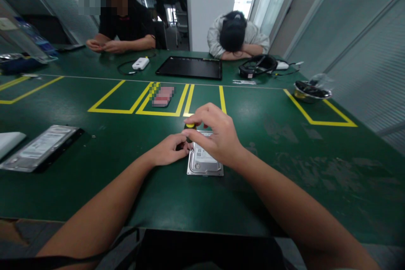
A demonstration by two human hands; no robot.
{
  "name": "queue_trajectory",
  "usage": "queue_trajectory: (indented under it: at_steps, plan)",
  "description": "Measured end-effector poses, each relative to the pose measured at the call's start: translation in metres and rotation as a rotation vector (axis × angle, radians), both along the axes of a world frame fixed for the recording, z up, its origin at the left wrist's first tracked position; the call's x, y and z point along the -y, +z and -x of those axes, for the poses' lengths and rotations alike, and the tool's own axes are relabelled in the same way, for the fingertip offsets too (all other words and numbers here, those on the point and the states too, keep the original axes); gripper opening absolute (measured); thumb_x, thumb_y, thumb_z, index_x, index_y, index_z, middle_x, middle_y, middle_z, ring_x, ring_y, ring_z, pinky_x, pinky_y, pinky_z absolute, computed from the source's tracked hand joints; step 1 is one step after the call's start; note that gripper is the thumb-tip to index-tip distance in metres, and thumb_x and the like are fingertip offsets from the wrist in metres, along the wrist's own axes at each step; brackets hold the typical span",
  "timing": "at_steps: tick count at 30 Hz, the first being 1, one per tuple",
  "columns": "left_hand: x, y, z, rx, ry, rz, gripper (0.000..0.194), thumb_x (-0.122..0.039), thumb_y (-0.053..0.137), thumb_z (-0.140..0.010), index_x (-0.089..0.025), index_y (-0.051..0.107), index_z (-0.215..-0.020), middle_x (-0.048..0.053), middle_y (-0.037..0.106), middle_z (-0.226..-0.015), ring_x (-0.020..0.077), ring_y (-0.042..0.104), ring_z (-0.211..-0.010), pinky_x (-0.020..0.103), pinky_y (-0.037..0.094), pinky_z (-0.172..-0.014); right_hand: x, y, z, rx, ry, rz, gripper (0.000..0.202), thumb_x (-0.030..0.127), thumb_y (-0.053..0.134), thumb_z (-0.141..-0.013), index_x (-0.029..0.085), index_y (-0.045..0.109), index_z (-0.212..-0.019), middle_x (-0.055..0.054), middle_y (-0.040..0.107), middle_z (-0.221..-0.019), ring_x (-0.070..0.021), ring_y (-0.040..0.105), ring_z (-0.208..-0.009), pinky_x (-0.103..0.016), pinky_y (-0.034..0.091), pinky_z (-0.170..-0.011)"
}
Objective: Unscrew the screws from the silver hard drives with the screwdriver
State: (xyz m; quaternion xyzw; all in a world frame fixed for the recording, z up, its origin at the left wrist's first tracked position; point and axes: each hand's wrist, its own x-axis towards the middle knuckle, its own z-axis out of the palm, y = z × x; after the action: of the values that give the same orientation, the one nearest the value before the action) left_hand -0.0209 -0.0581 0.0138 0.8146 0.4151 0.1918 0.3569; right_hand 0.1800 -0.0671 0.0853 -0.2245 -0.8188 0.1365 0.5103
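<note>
A silver hard drive [205, 167] with a white label lies flat on the green table in front of me. My right hand [215, 133] is over its upper part, thumb and fingers closed round a screwdriver [190, 126] with a yellow-and-black handle top. The screwdriver appears upright at the drive's upper left; its shaft and tip are hidden by my hands. At the drive's left edge, my left hand [171, 148] has its fingers curled in and touching the drive, close beside the screwdriver.
Another hard drive [41, 147] lies left, beside a white object [11, 145]. Beyond the yellow tape rectangles are a black flat panel [190, 68], a white box with a cable [141, 63] and a black headset [257, 66]. A metal bowl [311, 93] stands right. Two people sit opposite.
</note>
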Motion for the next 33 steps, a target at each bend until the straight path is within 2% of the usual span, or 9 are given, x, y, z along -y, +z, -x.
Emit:
queue_trajectory:
  at_steps: [4, 9, 14, 17, 20, 22, 26, 29, 33]
  plan:
    - [-0.0008, -0.0022, 0.0003, 0.016, -0.006, 0.002, 0.017, -0.031, 0.058, -0.082, -0.014, 0.060, -0.086, 0.003, 0.061, -0.079, 0.0163, 0.055, -0.072, 0.029, 0.046, -0.064, 0.0005, 0.0013, 0.0002, 0.011, 0.089, -0.028, 0.018, 0.014, 0.056, -0.090, 0.014, 0.069, -0.101, -0.008, 0.071, -0.102, -0.0160, 0.065, -0.099, -0.032, 0.051, -0.088]
    - [-0.0012, -0.0039, 0.0011, 0.007, -0.002, -0.007, 0.014, -0.028, 0.057, -0.083, -0.015, 0.059, -0.084, 0.002, 0.061, -0.080, 0.0160, 0.056, -0.073, 0.028, 0.045, -0.065, -0.0002, 0.0006, 0.0003, -0.011, 0.015, -0.030, 0.019, 0.027, 0.068, -0.085, 0.011, 0.072, -0.095, -0.009, 0.065, -0.094, -0.0167, 0.062, -0.091, -0.031, 0.052, -0.082]
    - [-0.0029, -0.0071, 0.0026, 0.006, -0.005, -0.018, 0.014, -0.027, 0.057, -0.081, -0.014, 0.059, -0.086, 0.001, 0.059, -0.078, 0.0155, 0.055, -0.072, 0.028, 0.045, -0.065, -0.0010, 0.0007, -0.0008, 0.013, 0.069, 0.001, 0.020, 0.013, 0.053, -0.090, 0.018, 0.069, -0.102, -0.006, 0.070, -0.105, -0.0155, 0.064, -0.101, -0.033, 0.051, -0.087]
    - [-0.0017, -0.0039, 0.0014, 0.023, -0.015, 0.006, 0.013, -0.027, 0.057, -0.082, -0.015, 0.059, -0.087, 0.001, 0.061, -0.080, 0.0157, 0.056, -0.074, 0.028, 0.045, -0.067, -0.0009, -0.0010, -0.0005, 0.014, 0.029, 0.023, 0.016, 0.021, 0.062, -0.088, 0.020, 0.069, -0.101, -0.007, 0.066, -0.111, -0.0181, 0.062, -0.105, -0.035, 0.051, -0.086]
    - [-0.0011, -0.0022, 0.0007, 0.023, -0.016, 0.020, 0.012, -0.027, 0.057, -0.082, -0.015, 0.058, -0.084, 0.001, 0.059, -0.078, 0.0147, 0.054, -0.071, 0.027, 0.044, -0.065, -0.0014, -0.0033, 0.0005, -0.003, -0.023, 0.006, 0.017, 0.030, 0.069, -0.084, 0.019, 0.070, -0.096, -0.006, 0.062, -0.098, -0.0175, 0.060, -0.094, -0.033, 0.052, -0.079]
    - [-0.0018, -0.0036, 0.0013, 0.017, -0.015, 0.006, 0.011, -0.026, 0.057, -0.082, -0.015, 0.057, -0.082, 0.000, 0.056, -0.076, 0.0140, 0.052, -0.069, 0.027, 0.043, -0.063, -0.0020, -0.0040, 0.0009, -0.009, -0.012, -0.020, 0.013, 0.024, 0.063, -0.087, 0.018, 0.070, -0.097, -0.005, 0.064, -0.094, -0.0166, 0.061, -0.091, -0.033, 0.051, -0.080]
    - [-0.0031, -0.0059, 0.0023, 0.018, -0.014, -0.009, 0.011, -0.025, 0.058, -0.081, -0.015, 0.059, -0.083, 0.001, 0.058, -0.077, 0.0148, 0.052, -0.071, 0.028, 0.044, -0.065, -0.0025, -0.0042, 0.0013, 0.013, 0.035, -0.037, 0.026, 0.012, 0.051, -0.089, 0.019, 0.066, -0.110, -0.006, 0.070, -0.109, -0.0173, 0.063, -0.103, -0.037, 0.049, -0.092]
    - [-0.0021, -0.0042, 0.0017, 0.025, -0.017, 0.017, 0.012, -0.026, 0.057, -0.082, -0.015, 0.060, -0.085, 0.001, 0.060, -0.078, 0.0149, 0.054, -0.072, 0.027, 0.044, -0.064, -0.0027, -0.0051, 0.0019, -0.001, 0.015, -0.031, 0.021, 0.022, 0.060, -0.088, 0.015, 0.068, -0.106, -0.010, 0.066, -0.108, -0.0187, 0.062, -0.103, -0.035, 0.051, -0.087]
    - [-0.0015, -0.0038, 0.0014, 0.034, -0.016, -0.001, 0.010, -0.025, 0.056, -0.082, -0.015, 0.057, -0.081, 0.000, 0.057, -0.075, 0.0134, 0.051, -0.069, 0.025, 0.042, -0.063, -0.0034, -0.0057, 0.0018, -0.021, -0.049, -0.037, 0.016, 0.029, 0.067, -0.085, 0.017, 0.069, -0.095, -0.006, 0.064, -0.092, -0.0171, 0.061, -0.089, -0.032, 0.052, -0.078]
